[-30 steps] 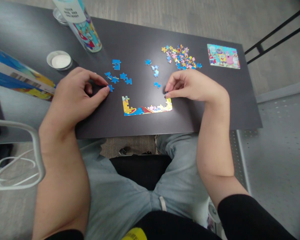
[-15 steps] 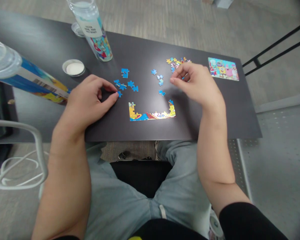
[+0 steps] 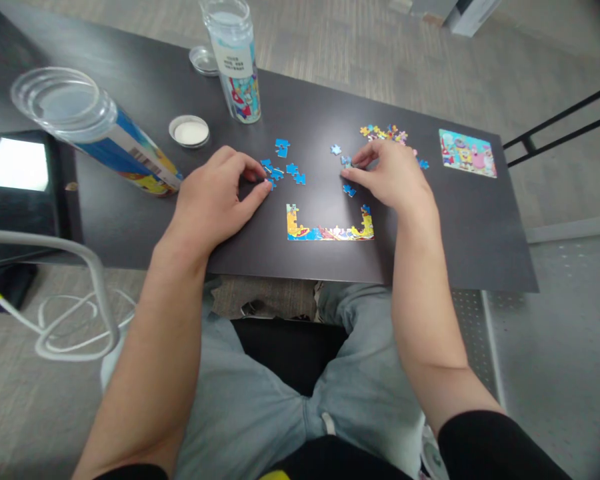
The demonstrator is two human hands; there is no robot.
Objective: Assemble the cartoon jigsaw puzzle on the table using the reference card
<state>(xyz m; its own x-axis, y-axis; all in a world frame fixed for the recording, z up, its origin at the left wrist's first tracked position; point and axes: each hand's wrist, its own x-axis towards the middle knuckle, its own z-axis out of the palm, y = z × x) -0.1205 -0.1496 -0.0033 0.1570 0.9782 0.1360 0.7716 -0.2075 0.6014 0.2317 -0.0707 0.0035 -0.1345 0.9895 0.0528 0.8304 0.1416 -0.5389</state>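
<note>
My left hand (image 3: 223, 190) rests on the table, thumb and index finger closed at the edge of a small blue puzzle piece (image 3: 271, 184). Several more blue pieces (image 3: 293, 169) lie just beyond those fingertips. Over on the other side, my right hand (image 3: 393, 175) pinches at a light blue puzzle piece (image 3: 347, 162), partly covered by the fingers. A loose blue piece (image 3: 349, 191) is below it, and another (image 3: 335, 149) lies up and to the left. Between the hands and nearer me sits a joined U-shaped puzzle border (image 3: 330, 233), its top side open.
A heap of mixed pieces (image 3: 380, 132) lies behind my right hand. A picture card (image 3: 467, 153) is at the far right. Two clear-topped tubes (image 3: 243, 87) (image 3: 130, 157) stand on the left near a white-lined lid (image 3: 191, 132). A tablet (image 3: 17, 193) lies far left.
My right hand has moved left and slightly down, from beside the heap onto the light blue pieces. My left hand stays by its blue piece. The whole view has shifted.
</note>
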